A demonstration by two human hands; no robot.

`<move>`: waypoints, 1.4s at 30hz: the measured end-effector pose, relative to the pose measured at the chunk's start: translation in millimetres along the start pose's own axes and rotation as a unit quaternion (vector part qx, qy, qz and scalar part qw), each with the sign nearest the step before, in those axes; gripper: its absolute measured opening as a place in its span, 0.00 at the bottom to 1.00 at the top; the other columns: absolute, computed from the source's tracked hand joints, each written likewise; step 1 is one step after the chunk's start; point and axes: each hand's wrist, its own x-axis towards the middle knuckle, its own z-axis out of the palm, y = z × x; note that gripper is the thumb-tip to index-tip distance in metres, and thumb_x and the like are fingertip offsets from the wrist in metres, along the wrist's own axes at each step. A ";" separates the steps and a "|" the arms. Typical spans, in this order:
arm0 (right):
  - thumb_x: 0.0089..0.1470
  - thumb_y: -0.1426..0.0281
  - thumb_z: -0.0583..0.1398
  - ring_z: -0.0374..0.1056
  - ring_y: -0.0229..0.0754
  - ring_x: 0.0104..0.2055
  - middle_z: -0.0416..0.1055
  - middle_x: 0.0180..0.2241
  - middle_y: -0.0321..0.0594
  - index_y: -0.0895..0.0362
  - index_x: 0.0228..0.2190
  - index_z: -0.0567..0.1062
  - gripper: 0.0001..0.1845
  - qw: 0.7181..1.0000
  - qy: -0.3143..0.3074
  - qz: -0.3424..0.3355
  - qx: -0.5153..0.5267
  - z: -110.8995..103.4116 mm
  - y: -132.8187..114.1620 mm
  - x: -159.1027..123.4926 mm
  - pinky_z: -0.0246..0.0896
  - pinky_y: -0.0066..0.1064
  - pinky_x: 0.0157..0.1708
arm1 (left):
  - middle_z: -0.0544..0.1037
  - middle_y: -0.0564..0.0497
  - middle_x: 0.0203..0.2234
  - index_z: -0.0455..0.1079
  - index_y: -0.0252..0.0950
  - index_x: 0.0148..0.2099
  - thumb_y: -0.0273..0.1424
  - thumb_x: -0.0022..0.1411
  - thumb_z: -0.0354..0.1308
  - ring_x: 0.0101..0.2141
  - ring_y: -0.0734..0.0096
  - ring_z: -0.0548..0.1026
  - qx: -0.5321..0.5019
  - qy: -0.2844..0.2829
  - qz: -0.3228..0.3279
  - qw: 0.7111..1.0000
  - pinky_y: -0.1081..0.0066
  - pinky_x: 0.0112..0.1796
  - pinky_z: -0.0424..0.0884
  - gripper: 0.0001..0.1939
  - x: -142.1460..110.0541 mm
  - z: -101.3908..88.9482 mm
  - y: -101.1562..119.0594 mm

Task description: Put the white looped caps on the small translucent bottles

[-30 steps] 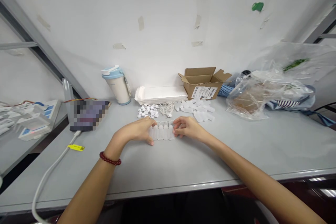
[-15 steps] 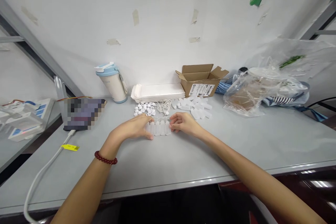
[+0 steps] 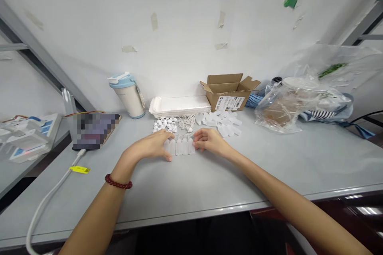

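Observation:
A short row of small translucent plastic bottles lies on the grey table between my two hands. My left hand, a red bead bracelet on its wrist, presses against the row's left end with curled fingers. From the right, my right hand closes its fingers on the row's other end. Behind the row lie a cluster of small white caps, a tangle of white string and a loose pile of more translucent bottles.
At the back stand a blue-lidded tumbler, stacked white trays and an open cardboard box. Plastic bags lie at the right. A blurred dark object, a white cable with a yellow tag and boxes occupy the left.
Both hands have stayed on the row of bottles and squeezed it slightly closer together. The camera has tipped a little, so everything sits a bit higher and to the left.

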 end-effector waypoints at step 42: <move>0.47 0.78 0.58 0.69 0.36 0.25 0.71 0.27 0.37 0.59 0.32 0.68 0.08 0.994 0.063 -0.060 -0.058 -11.7 -3.9 2.2 0.65 0.27 0.23 | 0.70 0.45 0.38 0.71 0.35 0.40 0.30 0.59 0.48 0.37 0.61 0.71 0.007 0.240 0.100 0.966 0.64 0.39 0.67 0.12 57.3 12.2 26.3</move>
